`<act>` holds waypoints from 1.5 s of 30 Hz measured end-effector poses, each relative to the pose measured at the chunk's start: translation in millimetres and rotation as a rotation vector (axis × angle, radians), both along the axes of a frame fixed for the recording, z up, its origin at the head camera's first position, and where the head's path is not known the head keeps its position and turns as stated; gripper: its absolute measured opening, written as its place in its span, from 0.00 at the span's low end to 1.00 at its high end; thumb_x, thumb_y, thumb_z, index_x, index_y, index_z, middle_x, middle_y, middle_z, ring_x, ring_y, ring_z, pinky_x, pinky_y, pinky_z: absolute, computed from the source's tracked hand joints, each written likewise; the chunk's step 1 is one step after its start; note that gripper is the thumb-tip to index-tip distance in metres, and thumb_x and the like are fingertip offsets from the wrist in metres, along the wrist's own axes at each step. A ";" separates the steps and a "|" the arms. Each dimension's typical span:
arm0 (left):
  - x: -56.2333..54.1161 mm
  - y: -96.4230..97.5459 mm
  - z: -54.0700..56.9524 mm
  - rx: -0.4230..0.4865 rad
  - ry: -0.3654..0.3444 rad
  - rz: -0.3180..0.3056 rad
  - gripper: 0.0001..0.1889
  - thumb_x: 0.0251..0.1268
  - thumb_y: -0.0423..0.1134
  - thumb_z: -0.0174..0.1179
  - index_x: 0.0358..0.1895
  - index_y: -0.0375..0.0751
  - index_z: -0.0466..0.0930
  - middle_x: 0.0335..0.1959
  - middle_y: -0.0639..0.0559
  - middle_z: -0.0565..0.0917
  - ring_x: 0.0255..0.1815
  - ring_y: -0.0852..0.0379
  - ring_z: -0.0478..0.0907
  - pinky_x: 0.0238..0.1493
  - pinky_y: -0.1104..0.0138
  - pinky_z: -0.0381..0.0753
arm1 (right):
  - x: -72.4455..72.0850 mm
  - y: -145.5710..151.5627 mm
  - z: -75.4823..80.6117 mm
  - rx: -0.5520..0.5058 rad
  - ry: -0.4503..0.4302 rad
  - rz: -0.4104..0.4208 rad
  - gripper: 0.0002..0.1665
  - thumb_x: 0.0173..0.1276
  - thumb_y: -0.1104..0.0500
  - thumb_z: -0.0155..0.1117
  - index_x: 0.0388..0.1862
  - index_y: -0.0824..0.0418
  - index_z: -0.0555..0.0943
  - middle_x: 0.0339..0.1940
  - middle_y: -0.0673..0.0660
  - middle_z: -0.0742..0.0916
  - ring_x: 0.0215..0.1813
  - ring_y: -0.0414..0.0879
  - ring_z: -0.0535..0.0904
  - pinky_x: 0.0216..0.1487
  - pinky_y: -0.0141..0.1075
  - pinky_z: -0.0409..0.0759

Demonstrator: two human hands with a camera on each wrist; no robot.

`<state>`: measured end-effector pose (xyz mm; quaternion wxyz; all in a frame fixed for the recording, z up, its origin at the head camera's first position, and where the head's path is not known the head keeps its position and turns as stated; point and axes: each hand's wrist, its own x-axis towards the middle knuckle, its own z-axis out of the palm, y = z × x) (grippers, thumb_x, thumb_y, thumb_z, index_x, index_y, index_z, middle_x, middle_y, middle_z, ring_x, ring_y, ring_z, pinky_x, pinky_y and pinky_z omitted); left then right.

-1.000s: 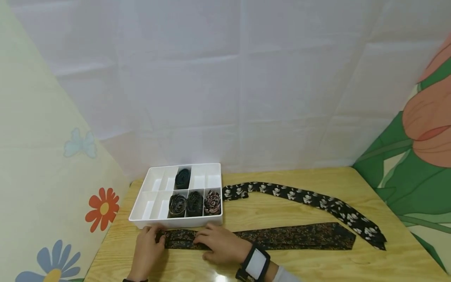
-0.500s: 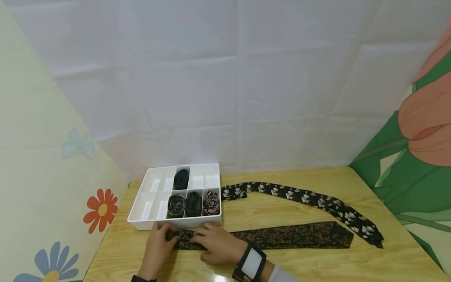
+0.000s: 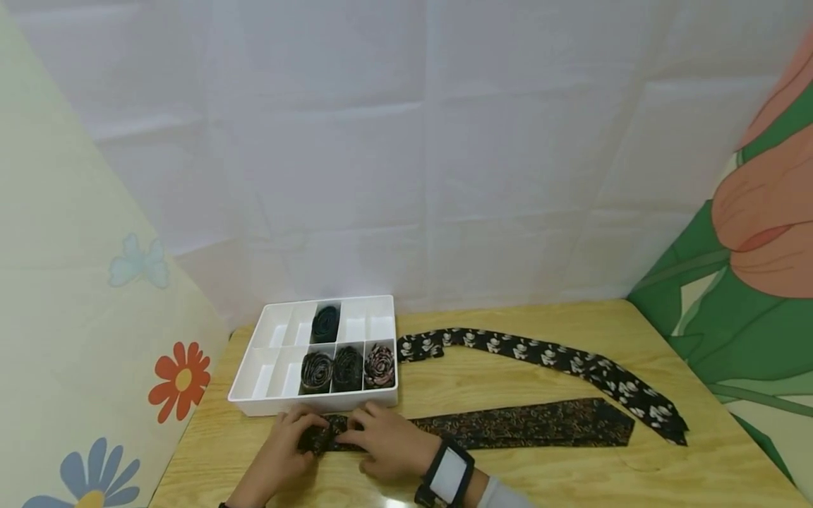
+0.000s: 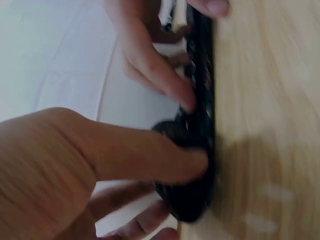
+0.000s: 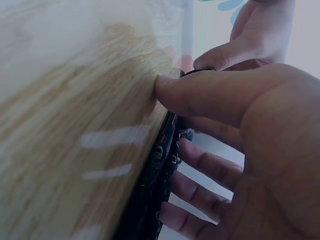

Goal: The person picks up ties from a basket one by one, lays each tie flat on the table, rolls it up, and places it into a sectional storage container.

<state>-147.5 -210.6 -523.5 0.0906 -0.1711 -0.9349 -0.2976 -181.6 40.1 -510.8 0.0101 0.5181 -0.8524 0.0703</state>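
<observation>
A dark patterned necktie point(image 3: 533, 425) lies lengthwise along the table in front of the white tray, its wide pointed end to the right. Its left end is wound into a small roll point(image 4: 186, 200), which my left hand point(image 3: 279, 451) grips between thumb and fingers. My right hand point(image 3: 400, 441) rests on the tie just right of the roll. In the right wrist view, its spread fingers point(image 5: 197, 192) touch one long edge of the tie, while the thumb is on the other side near the tabletop.
The white divided tray point(image 3: 311, 406) holds several rolled ties point(image 3: 348, 368) in its compartments. A black tie with white figures point(image 3: 521, 349) curves over the wooden table point(image 3: 508, 384) to the right. White cloth point(image 3: 419, 176) hangs behind; painted panels flank both sides.
My left hand has moved to the right, winding the narrow end of the tie into a roll toward my right hand. The right hand has stayed nearly in place on the tie.
</observation>
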 end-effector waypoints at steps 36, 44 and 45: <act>0.2 -14.4 -3.8 0.062 -0.147 -0.094 0.29 0.43 0.26 0.80 0.53 0.39 0.81 0.51 0.46 0.85 0.51 0.54 0.82 0.52 0.61 0.85 | 6.7 -49.1 -0.1 -0.094 -0.046 -0.273 0.21 0.67 0.42 0.77 0.53 0.50 0.86 0.49 0.45 0.83 0.49 0.37 0.79 0.44 0.30 0.80; 3.2 -5.7 -8.5 0.315 -0.003 -0.211 0.30 0.41 0.19 0.78 0.52 0.34 0.78 0.49 0.41 0.85 0.50 0.65 0.83 0.46 0.66 0.89 | 9.3 -47.8 -4.0 -0.184 -0.123 -0.287 0.18 0.64 0.57 0.77 0.52 0.56 0.87 0.44 0.47 0.88 0.47 0.38 0.85 0.48 0.30 0.82; 3.6 -3.7 -10.2 0.313 0.029 -0.226 0.30 0.40 0.19 0.79 0.51 0.35 0.78 0.48 0.41 0.85 0.49 0.66 0.82 0.45 0.67 0.89 | 8.8 -47.3 -5.6 -0.203 -0.144 -0.282 0.19 0.64 0.58 0.77 0.53 0.56 0.87 0.44 0.47 0.88 0.47 0.38 0.85 0.48 0.30 0.82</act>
